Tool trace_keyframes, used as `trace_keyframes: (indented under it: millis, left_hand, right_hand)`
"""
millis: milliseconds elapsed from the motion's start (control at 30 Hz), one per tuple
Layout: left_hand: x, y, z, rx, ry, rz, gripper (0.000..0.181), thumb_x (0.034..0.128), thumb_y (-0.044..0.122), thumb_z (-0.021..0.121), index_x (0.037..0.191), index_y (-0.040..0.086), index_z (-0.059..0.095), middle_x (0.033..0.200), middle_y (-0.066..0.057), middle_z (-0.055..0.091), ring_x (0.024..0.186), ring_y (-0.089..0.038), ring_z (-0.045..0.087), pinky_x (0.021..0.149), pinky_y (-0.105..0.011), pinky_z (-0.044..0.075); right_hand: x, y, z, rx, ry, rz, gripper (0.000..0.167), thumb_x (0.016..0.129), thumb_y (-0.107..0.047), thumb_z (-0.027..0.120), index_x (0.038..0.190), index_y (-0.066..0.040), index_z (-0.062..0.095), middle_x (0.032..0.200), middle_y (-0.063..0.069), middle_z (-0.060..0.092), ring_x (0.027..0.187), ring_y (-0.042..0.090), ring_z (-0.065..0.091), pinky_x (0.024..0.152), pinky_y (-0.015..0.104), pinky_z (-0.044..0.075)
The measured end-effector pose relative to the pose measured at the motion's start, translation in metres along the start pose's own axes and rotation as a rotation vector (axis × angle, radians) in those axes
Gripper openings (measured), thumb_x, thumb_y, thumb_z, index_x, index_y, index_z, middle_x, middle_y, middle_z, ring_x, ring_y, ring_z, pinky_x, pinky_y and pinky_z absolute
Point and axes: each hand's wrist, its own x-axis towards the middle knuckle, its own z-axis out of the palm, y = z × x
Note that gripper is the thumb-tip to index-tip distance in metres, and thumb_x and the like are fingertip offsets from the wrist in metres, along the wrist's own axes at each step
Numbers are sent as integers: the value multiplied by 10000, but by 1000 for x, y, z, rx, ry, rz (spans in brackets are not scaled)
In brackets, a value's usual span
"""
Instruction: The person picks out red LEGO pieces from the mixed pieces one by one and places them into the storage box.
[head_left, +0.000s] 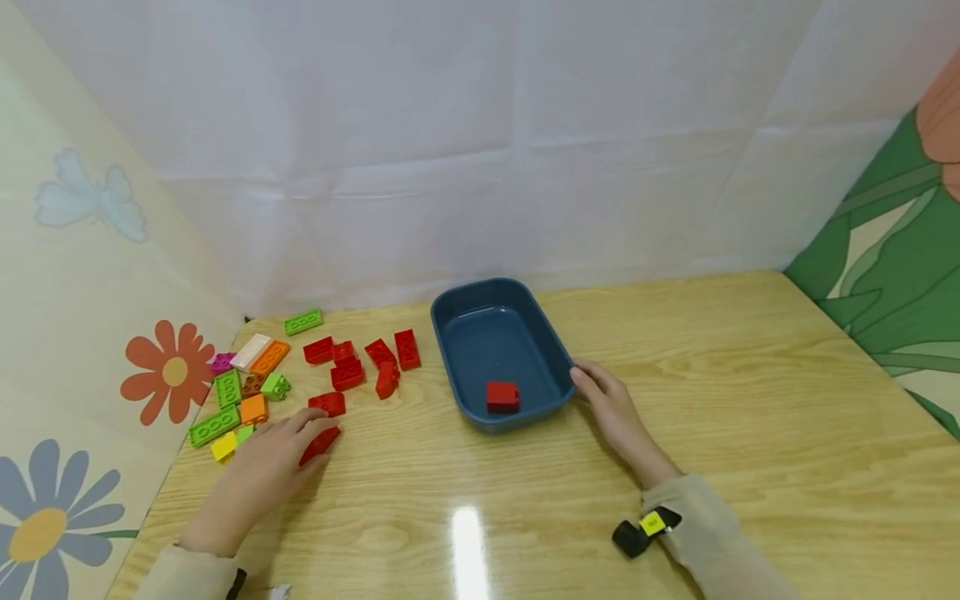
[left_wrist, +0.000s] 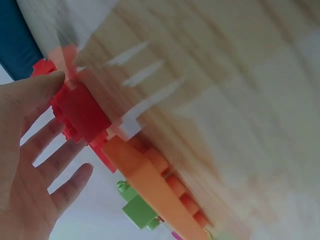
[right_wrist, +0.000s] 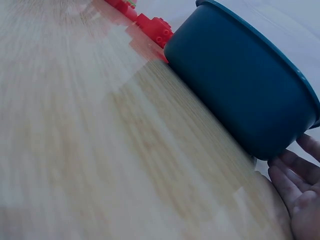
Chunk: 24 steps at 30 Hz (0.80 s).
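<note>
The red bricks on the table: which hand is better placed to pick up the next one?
The left hand, probably: it is at one red brick, with other red bricks close by. The right hand touches the blue tray, farther from them.

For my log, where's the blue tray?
In the head view, the blue tray sits centrally, red blocks on its left, the right hand touching its right edge.

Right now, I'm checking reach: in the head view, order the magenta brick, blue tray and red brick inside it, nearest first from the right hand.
1. Blue tray, beside the right hand.
2. Red brick, tray's near end.
3. Magenta brick, far left.
</note>
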Motion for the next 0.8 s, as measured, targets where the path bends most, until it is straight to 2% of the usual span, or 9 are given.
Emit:
trace_keyframes:
  millis: [200, 400, 600, 700, 800]
  left_hand:
    - [1, -1, 3, -9, -2, -2, 470, 812, 172, 829, 1241, 96, 654, 1232, -107, 620, 1012, -332, 647, 890, -575, 509]
    - [0, 0, 5, -24, 32, 11, 446, 800, 104, 833, 1213, 83, 666, 1207, -96, 624, 987, -321, 657, 875, -529, 536]
    - [4, 4, 4, -67, 36, 25, 388, 800, 41, 819, 1154, 104, 675, 1191, -82, 628, 1006, -306, 648, 852, -489, 555]
    - [5, 6, 3, -81, 47, 42, 387, 791, 15, 818, 1139, 113, 678, 1191, -83, 630, 1019, -312, 643, 854, -491, 553]
    - [7, 8, 3, -78, 87, 88, 373, 788, 7, 818, 1121, 110, 687, 1175, -89, 636, 1008, -310, 645, 844, -482, 559]
  right_hand:
    - [0, -1, 0, -3, 3, -3, 423, 1058, -203, 487, 1361, 89, 525, 1339, 267, 555, 995, -38, 585, 891, 165, 477]
    - [0, 1, 0, -12, -2, -8, 426, 1059, -215, 486, 1347, 95, 534, 1325, 271, 561, 1004, -25, 587, 885, 163, 481]
    - [0, 2, -1, -26, -3, 0, 447, 1058, -250, 487, 1354, 82, 533, 1335, 268, 556, 996, -44, 586, 887, 154, 473]
    - [0, 2, -2, -31, -1, -1, 451, 1058, -250, 487, 1359, 83, 529, 1341, 267, 552, 997, -51, 580, 887, 150, 471]
    - [0, 1, -1, -26, 4, -3, 440, 1057, -233, 488, 1352, 90, 532, 1332, 273, 556, 990, -48, 586, 877, 148, 475]
